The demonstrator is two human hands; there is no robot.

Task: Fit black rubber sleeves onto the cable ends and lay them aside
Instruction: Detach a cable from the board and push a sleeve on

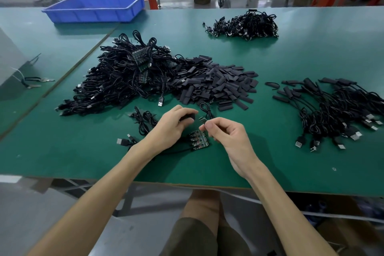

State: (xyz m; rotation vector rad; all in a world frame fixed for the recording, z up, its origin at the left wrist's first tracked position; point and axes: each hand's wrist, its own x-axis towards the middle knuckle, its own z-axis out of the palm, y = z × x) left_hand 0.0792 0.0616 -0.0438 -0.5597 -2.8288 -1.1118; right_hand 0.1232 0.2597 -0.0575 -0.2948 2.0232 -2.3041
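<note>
My left hand [173, 124] pinches a black rubber sleeve [188, 118] just above the green table. My right hand [224, 131] holds a cable end with a small circuit board [202, 119], its tip a little right of the sleeve's mouth; the thin black cable [205, 109] loops up behind it. Below my hands lies a strip of joined small boards [198, 140] with cables attached. A heap of loose black sleeves [214, 83] lies beyond my hands. To its left is a big tangle of USB cables [124, 77].
Sleeved cables lie piled at the right [336, 108]. Another cable pile [245, 25] sits at the back. A blue plastic bin [97, 7] stands at the back left. A few loose cables [143, 120] lie left of my hands. Keys [35, 82] lie at the far left.
</note>
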